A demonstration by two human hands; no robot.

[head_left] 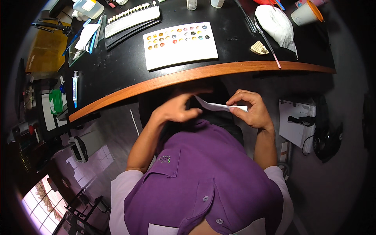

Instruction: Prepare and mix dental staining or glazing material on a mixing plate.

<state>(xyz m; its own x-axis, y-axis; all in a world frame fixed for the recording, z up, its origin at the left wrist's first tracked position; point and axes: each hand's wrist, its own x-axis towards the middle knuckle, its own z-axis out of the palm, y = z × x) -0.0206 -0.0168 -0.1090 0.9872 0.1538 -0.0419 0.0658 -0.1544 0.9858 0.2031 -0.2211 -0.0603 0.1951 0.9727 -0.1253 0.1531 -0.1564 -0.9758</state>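
Observation:
My right hand (255,112) pinches one end of a folded white paper (213,106) between thumb and fingers, in front of my body and below the desk edge. The paper stretches left from it as a thin strip, its far end tilted up. Beside that far end, my left hand (175,109) has its thumb and index finger apart. I see no grip of the left hand on the paper, though some of its fingers are dim. Above on the desk lies a white palette (182,58) with rows of small coloured spots.
The black desk (113,78) has a wooden front edge (156,87). On it are a tooth shade guide (135,24), a syringe (75,89), a clear bottle (89,8), a beige block (259,48), a thin pink-tipped tool (274,55), crumpled white tissue (275,27) and a cup (304,15).

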